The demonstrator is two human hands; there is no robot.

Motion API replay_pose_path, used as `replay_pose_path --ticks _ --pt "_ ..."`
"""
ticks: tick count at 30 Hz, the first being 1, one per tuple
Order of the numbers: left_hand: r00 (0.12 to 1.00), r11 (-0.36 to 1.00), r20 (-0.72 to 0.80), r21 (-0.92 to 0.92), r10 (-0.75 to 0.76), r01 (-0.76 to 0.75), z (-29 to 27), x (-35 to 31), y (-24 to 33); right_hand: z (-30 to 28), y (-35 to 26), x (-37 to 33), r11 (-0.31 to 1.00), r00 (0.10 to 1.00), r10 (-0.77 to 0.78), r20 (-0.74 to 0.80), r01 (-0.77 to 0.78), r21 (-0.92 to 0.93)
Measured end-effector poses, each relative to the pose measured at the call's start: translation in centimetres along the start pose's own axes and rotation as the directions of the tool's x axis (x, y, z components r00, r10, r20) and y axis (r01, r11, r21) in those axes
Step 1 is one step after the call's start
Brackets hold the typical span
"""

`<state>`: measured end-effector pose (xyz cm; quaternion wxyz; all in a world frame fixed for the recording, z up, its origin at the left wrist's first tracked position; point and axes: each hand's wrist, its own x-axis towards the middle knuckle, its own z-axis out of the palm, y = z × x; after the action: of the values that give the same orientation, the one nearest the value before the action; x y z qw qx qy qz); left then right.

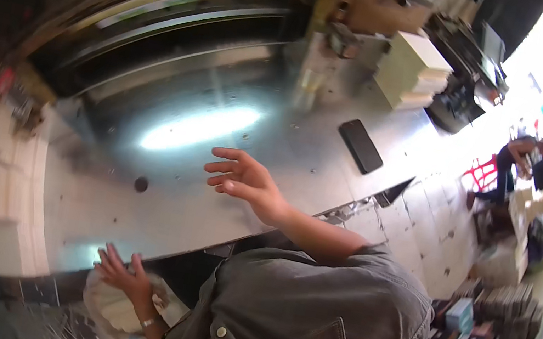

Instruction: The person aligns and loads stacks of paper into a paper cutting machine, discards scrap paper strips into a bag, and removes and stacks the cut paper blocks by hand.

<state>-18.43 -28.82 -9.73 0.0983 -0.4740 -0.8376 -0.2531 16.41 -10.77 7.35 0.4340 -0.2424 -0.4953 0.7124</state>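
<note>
My left hand (124, 276) is at the near edge of a shiny metal worktable (205, 219), fingers spread and nothing in it. Whether its fingertips touch the metal I cannot tell. Over the middle of the tabletop, my right hand (246, 181) reaches in from the right with its fingers apart, also holding nothing. A dark smartphone (361, 146) lies on the metal to the right of that hand. Between the two hands, farther left, is a round dark spot (141, 184) on the surface.
Stacked pale paper (5, 175) lines the left side. Another block of paper (413, 71) stands at the back right. Behind the tabletop runs a long dark machine opening (171, 38). A person (520, 164) is beyond, by a red chair (481, 172); bundles (506, 309) sit on the floor.
</note>
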Motion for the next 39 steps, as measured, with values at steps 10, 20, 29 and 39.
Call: replay_pose_path --ticks 10,20,29,39 --pt "0.996 0.999 -0.079 0.01 0.046 -0.045 -1.3 0.3 10.6 -28.6 -17.2 -5.6 0.222 0.36 -0.887 -0.289 -0.216 -0.951" --pt "0.999 0.998 0.047 -0.06 0.011 -0.008 0.1 2.8 18.5 -46.4 -29.3 11.5 -0.554 0.579 -0.561 -0.592 -0.794 -0.251" --pt "0.959 0.941 0.081 0.189 0.271 -0.281 3.5 2.3 10.1 -48.1 -30.9 14.8 -0.48 0.522 -0.554 -0.648 -0.837 -0.264" --pt "0.984 0.994 0.147 0.048 -0.1 0.094 -0.5 2.9 19.3 -42.1 -33.2 5.8 -0.471 0.698 -0.552 -0.456 -0.712 -0.521"
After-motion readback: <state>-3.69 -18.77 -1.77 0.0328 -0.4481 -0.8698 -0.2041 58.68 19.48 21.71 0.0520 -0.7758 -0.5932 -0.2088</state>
